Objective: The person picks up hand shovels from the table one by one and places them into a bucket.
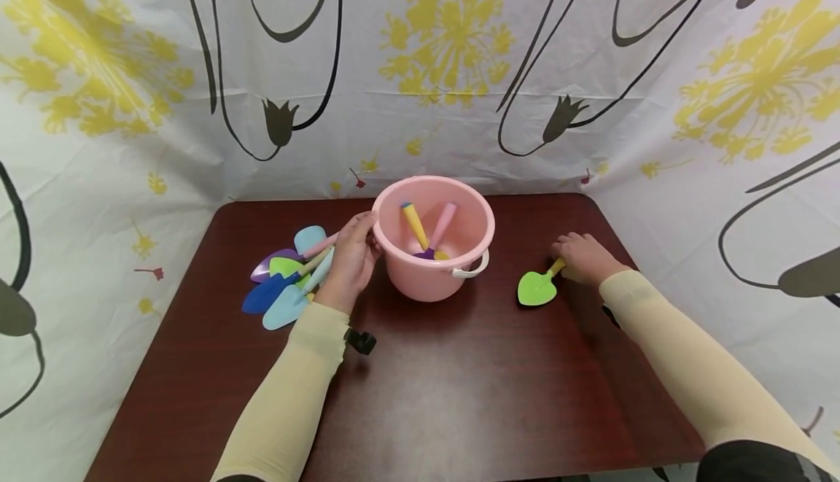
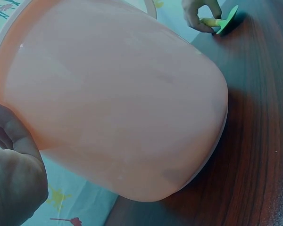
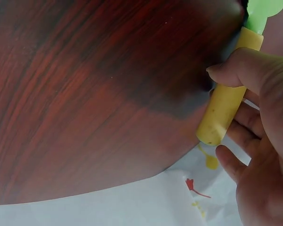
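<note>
A pink bucket [image 1: 420, 279] stands upright near the table's back edge, its white handle [image 1: 471, 270] hanging at the front right. My left hand [image 1: 353, 257] grips its left rim; the left wrist view shows the fingers curled at the bucket's [image 2: 118, 103] edge. Inside lean two toy shovels, one with a yellow handle [image 1: 413, 225] and one with a pink handle [image 1: 443, 224]. To the right of the bucket, my right hand [image 1: 587, 257] pinches a green toy shovel [image 1: 537, 289]. In the right wrist view, thumb and fingers hold its yellow handle [image 3: 222, 110].
Left of my left hand lies a heap of several toy shovels, among them a dark blue one [image 1: 267, 297], a light blue one [image 1: 286, 308] and a purple one [image 1: 262, 269]. The dark red wooden table [image 1: 459, 394] meets a patterned white cloth [image 1: 446, 139] behind.
</note>
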Available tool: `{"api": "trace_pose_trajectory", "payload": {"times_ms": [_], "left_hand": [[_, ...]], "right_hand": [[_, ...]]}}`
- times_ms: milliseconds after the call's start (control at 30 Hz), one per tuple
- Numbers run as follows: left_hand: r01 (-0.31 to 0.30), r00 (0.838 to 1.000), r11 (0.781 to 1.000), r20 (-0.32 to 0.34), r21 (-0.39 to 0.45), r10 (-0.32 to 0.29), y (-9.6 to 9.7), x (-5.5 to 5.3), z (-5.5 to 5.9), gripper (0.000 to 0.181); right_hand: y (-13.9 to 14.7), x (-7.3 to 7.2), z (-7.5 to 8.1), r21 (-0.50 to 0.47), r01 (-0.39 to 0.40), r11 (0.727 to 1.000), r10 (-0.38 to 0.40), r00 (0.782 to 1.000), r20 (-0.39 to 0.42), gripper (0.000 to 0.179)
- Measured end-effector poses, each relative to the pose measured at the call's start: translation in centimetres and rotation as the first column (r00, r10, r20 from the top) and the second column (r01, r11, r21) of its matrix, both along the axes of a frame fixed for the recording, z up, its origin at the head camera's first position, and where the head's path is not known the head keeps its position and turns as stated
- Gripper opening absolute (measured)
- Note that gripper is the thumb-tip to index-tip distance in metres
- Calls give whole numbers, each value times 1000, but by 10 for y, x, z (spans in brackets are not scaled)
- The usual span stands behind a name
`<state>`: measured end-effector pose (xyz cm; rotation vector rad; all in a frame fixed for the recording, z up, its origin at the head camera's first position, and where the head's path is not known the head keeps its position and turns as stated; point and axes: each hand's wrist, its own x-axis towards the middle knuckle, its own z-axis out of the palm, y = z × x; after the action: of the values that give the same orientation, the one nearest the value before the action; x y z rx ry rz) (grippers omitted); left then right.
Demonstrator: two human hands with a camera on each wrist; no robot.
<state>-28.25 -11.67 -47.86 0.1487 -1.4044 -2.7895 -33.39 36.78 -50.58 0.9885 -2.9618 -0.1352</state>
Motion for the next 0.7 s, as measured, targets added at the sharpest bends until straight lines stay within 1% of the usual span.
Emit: {"api": "trace_pose_trajectory", "payload": {"times_ms": [533, 600, 700], "left_hand": [[5, 1000, 1000, -7, 5, -5, -1, 0, -1, 15], [7, 1000, 1000, -6, 2, -7, -2, 0, -1, 15], [9, 1000, 1000, -5, 3, -9, -2, 0, -2, 15]], "right_hand": [[1, 4, -7, -9, 15, 1000, -15, 999, 29, 30], [0, 4, -8, -12, 21, 1000, -20, 999, 41, 30], [-2, 4, -8, -12, 44, 999, -42, 995, 89, 26]]}}
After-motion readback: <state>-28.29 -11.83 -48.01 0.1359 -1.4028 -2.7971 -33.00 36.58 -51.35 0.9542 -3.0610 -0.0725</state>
